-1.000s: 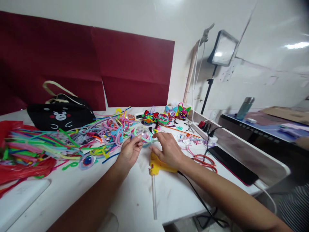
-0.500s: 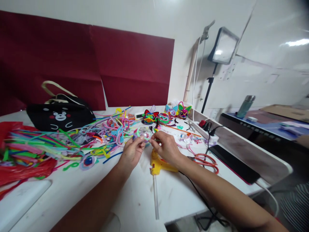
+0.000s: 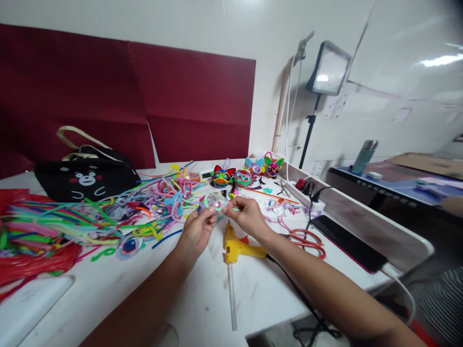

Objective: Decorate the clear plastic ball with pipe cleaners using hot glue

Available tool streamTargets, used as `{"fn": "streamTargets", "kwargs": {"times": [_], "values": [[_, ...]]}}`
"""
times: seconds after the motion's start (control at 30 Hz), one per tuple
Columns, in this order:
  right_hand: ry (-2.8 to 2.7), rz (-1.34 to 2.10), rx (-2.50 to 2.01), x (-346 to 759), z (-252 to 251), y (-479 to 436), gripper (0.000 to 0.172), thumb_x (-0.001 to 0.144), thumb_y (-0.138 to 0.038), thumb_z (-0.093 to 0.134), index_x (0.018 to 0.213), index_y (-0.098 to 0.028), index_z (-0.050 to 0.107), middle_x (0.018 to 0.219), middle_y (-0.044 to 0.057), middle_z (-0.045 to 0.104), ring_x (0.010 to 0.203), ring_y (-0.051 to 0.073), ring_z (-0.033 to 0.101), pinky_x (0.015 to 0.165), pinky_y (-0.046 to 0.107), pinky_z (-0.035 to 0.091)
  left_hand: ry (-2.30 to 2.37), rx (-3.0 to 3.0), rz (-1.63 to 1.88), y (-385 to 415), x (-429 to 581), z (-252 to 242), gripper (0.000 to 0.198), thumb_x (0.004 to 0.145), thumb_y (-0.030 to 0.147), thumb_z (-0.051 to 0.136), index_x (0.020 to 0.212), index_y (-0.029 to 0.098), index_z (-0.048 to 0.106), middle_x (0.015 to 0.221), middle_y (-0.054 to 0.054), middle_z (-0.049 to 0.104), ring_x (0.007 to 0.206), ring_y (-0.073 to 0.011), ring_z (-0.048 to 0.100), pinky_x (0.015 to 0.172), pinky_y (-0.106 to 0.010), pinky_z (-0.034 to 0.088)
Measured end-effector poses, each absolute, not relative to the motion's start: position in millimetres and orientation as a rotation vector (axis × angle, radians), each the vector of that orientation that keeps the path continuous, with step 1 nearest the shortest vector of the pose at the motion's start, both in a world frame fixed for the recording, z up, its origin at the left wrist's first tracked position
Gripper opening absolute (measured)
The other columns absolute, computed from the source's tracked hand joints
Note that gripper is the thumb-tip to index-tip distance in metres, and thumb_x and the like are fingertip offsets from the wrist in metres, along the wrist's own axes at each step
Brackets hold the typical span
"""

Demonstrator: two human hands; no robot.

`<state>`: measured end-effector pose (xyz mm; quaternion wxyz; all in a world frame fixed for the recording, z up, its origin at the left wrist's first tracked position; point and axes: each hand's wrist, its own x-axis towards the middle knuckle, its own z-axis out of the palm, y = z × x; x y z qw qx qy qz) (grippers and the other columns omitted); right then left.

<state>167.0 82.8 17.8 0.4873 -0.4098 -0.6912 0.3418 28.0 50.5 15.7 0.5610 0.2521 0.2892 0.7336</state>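
Near the middle of the table, my left hand [image 3: 198, 230] pinches a clear round ornament [image 3: 216, 200] with coloured pipe cleaner on it. My right hand [image 3: 246, 216] touches the ornament's right side, its thumb and fingers pressed around a thin green piece [image 3: 237, 209]. Just below my right hand lies a yellow glue gun [image 3: 235, 248] with a clear glue stick [image 3: 232, 299] pointing toward me. Behind the hands sit finished balls with ears, among them a red-eared one [image 3: 223, 177] and a pink one with green ears [image 3: 272, 166].
Pipe cleaners [image 3: 65, 217] heap over the left side, before a black bag [image 3: 87, 178]. On the right are an orange cable [image 3: 307, 239], a power strip [image 3: 307, 197], a phone [image 3: 349, 243] and the table's raised edge [image 3: 379, 219]. A lamp [image 3: 330, 67] stands behind.
The view has shifted slightly. My right hand has turned a little beside the ornament, and the green piece at its fingertips shows more. My left hand keeps its hold.
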Motion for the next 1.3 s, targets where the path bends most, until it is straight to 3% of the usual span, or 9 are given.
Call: {"fn": "streamTargets", "kwargs": {"times": [0.37, 0.67, 0.8, 1.13, 1.3], "values": [[-1.399, 1.284, -0.943, 167.1, 16.8, 85.7, 0.033, 0.054, -0.038, 0.081, 0.06, -0.016, 0.058, 0.047, -0.009, 0.043, 0.046, 0.006, 0.03, 0.047, 0.023, 0.022, 0.666, 0.614, 1.712, 49.7, 27.9, 11.4, 0.031, 0.048, 0.007, 0.085, 0.055, 0.014, 0.056, 0.061, 0.001, 0.057, 0.058, -0.0069, 0.049, 0.047, -0.017, 0.037], [-1.338, 1.467, -0.951, 171.4, 25.6, 77.7, 0.037, 0.049, -0.038, 0.086, 0.065, -0.014, 0.063, 0.051, -0.004, 0.057, 0.045, 0.005, 0.036, 0.046, 0.022, 0.024, 0.661, 0.72, 1.705, 49.1, 28.7, 11.5, 0.03, 0.052, 0.009, 0.085, 0.061, 0.016, 0.057, 0.062, 0.003, 0.057, 0.057, -0.0072, 0.048, 0.047, -0.017, 0.038], [-1.317, 1.533, -0.842, 175.3, 23.4, 79.6, 0.038, 0.049, -0.037, 0.087, 0.071, -0.014, 0.067, 0.058, -0.003, 0.063, 0.045, 0.004, 0.038, 0.047, 0.021, 0.025, 0.692, 0.794, 1.711, 43.9, 32.9, 17.6, 0.032, 0.053, 0.011, 0.085, 0.072, 0.017, 0.061, 0.066, 0.003, 0.057, 0.057, -0.0074, 0.047, 0.048, -0.018, 0.039], [-1.307, 1.671, -0.528, 185.3, 24.5, 83.9, 0.039, 0.051, -0.037, 0.089, 0.073, -0.016, 0.065, 0.051, -0.007, 0.057, 0.042, 0.004, 0.041, 0.045, 0.019, 0.026, 0.772, 1.032, 1.834, 21.7, 47.7, 31.9, 0.05, 0.06, 0.017, 0.082, 0.105, 0.022, 0.06, 0.076, 0.003, 0.062, 0.061, -0.0095, 0.053, 0.053, -0.02, 0.043], [-1.323, 1.673, -0.396, 185.9, 24.7, 82.9, 0.035, 0.055, -0.036, 0.089, 0.07, -0.016, 0.065, 0.048, -0.007, 0.054, 0.043, 0.005, 0.041, 0.046, 0.019, 0.029, 0.785, 1.06, 1.85, 14.7, 51.4, 36.3, 0.06, 0.06, 0.018, 0.083, 0.113, 0.023, 0.057, 0.088, -0.001, 0.066, 0.077, -0.0158, 0.062, 0.061, -0.022, 0.048]]}}
